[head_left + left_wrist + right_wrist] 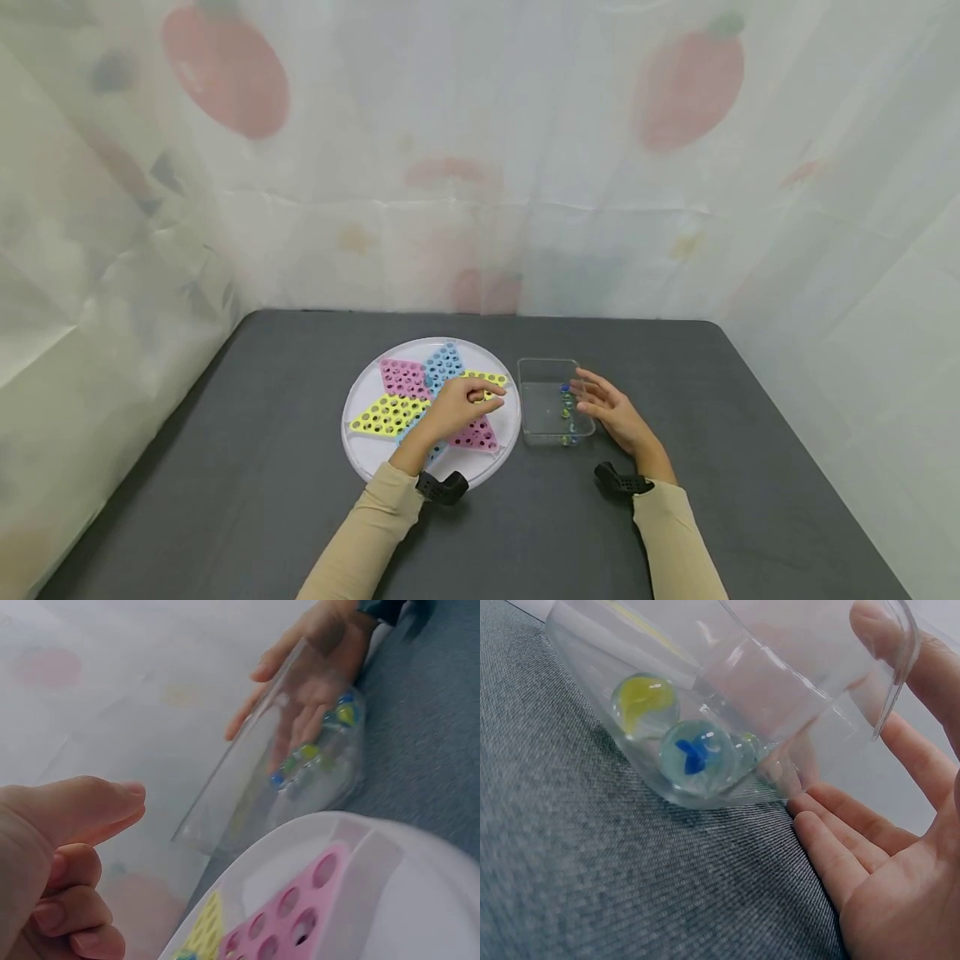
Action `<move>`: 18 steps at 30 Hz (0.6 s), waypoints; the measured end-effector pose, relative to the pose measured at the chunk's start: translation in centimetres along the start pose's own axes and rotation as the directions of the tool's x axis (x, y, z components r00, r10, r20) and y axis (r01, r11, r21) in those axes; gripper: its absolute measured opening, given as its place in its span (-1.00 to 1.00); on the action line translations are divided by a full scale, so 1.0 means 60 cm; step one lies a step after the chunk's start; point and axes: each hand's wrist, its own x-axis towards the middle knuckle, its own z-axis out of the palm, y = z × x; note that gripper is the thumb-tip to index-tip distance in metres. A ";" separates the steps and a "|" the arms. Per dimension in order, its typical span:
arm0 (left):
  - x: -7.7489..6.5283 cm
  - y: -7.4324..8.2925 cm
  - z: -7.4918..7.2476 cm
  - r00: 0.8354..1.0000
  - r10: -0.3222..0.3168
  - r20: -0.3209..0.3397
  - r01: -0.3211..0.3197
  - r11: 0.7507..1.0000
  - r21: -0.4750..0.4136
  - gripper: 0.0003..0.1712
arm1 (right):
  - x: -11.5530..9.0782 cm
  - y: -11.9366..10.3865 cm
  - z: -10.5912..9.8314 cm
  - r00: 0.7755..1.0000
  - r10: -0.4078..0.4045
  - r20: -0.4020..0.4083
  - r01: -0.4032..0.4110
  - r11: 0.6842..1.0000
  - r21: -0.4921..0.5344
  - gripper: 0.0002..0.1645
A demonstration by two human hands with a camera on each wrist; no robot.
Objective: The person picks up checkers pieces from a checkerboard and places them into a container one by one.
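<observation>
The left hand (459,406) hangs over the round white tray (360,450) with its fingers curled in and the thumb and first finger close together. It may be pinching a marble, but no marble shows between the fingertips in any view, so I cannot tell if it holds one. The right hand (613,411) is open, with its fingers straight and spread, resting against the right side of the clear plastic box (545,371). It grips nothing.

The star-shaped marble board (408,398) lies in the tray, made of pink, yellow and blue parts full of little holes. The box sits just beside the tray on the dark grey table (255,500). A few glass marbles lie along the box's right side. In the right wrist view a yellow marble (645,703) and a blue marble (696,757) sit low in a corner.

What could go wrong: the box looks light and tips up a little at the hand, so a push from the right hand could slide it or knock it over. Then the marbles would roll out across the table. If the left hand does hold a marble, a loose pinch could drop it, and it could bounce off the board and roll away.

I can see no words, labels or brand names anywhere.
</observation>
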 end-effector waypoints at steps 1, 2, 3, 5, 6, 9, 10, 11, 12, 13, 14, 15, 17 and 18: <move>-0.001 0.000 -0.003 1.000 -0.002 -0.003 0.002 1.000 0.003 -0.73 | -0.001 0.000 0.000 1.000 0.001 -0.002 -0.001 1.000 0.000 -0.13; -0.001 -0.001 -0.006 1.000 -0.004 -0.007 0.004 1.000 0.004 -0.72 | -0.002 0.001 0.000 1.000 0.005 -0.004 -0.005 1.000 0.004 -0.13; -0.001 -0.002 -0.009 1.000 -0.011 -0.012 0.011 1.000 0.004 -0.72 | -0.003 0.001 -0.001 1.000 0.007 -0.005 -0.006 1.000 0.005 -0.14; -0.002 -0.001 -0.017 0.999 -0.032 -0.017 0.031 1.000 -0.003 -0.71 | -0.004 0.002 -0.001 1.000 0.008 -0.008 -0.008 1.000 0.008 -0.15; -0.003 -0.001 -0.020 0.999 -0.040 -0.022 0.040 0.999 -0.008 -0.71 | -0.004 0.002 -0.001 1.000 0.008 -0.010 -0.008 1.000 0.007 -0.15; -0.004 -0.003 -0.032 0.996 -0.076 -0.046 0.074 0.997 -0.027 -0.71 | -0.001 0.002 -0.001 1.000 0.007 -0.006 -0.007 1.000 0.008 -0.14; -0.004 -0.004 -0.036 0.995 -0.082 -0.052 0.081 0.996 -0.031 -0.71 | 0.001 0.001 -0.001 1.000 0.005 -0.004 -0.005 1.000 0.006 -0.13; -0.004 -0.005 -0.039 0.994 -0.090 -0.057 0.089 0.995 -0.035 -0.72 | 0.002 0.001 -0.001 1.000 0.004 -0.003 -0.004 1.000 0.004 -0.12; -0.005 -0.007 -0.042 0.994 -0.092 -0.061 0.090 0.995 -0.041 -0.72 | 0.004 0.000 0.000 1.000 0.004 -0.001 -0.004 1.000 0.002 -0.12; -0.005 -0.008 -0.044 0.994 -0.092 -0.064 0.089 0.995 -0.044 -0.72 | 0.005 -0.001 0.000 1.000 0.005 -0.001 -0.005 1.000 0.002 -0.12; -0.004 -0.009 -0.045 0.994 -0.089 -0.069 0.087 0.995 -0.041 -0.73 | 0.006 -0.002 0.000 1.000 0.005 -0.002 -0.005 1.000 -0.001 -0.12; -0.006 -0.001 -0.048 0.993 -0.093 -0.066 0.090 0.995 -0.049 -0.72 | 0.007 -0.003 0.000 1.000 0.005 -0.002 -0.005 1.000 -0.002 -0.13; -0.005 -0.002 -0.048 0.993 -0.099 -0.071 0.096 0.994 -0.054 -0.71 | 0.008 -0.003 -0.001 1.000 -0.001 0.000 0.001 1.000 -0.005 -0.15; -0.005 -0.001 -0.049 0.993 -0.095 -0.076 0.092 0.994 -0.053 -0.71 | 0.008 -0.003 -0.001 1.000 -0.005 0.001 0.005 1.000 -0.009 -0.16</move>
